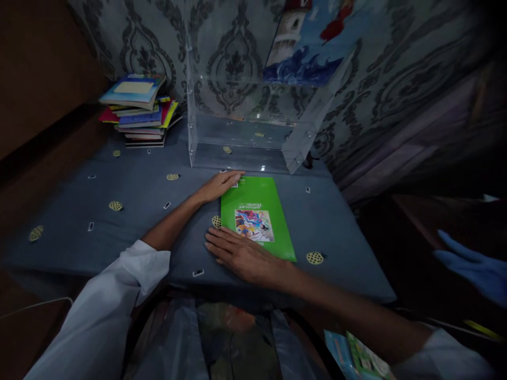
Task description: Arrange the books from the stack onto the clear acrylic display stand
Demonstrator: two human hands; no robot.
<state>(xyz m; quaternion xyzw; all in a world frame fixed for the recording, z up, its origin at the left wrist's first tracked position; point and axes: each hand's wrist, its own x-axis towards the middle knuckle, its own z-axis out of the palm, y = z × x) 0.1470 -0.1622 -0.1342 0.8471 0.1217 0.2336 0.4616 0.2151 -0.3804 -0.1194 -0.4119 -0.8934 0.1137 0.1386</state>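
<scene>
A green book [277, 211] with a colourful picture on its cover lies flat on the cloth-covered table [142, 243], its title upside down to the camera. My left hand [219, 186] rests at the book's far left corner, fingers stretched out and pointing right. Across the near left part of the book lies my right hand [241, 253], fingers extended to the left, some reaching past the edge onto the cloth. Both hands lie flat, and neither grips anything.
Behind the book stands a clear acrylic rack [237, 157] with a painted picture [301, 47] above it. A stack of books [138, 113] sits at the back left. Packets [360, 359] are low at the right, and a blue glove-like item [475, 264] is at the right edge.
</scene>
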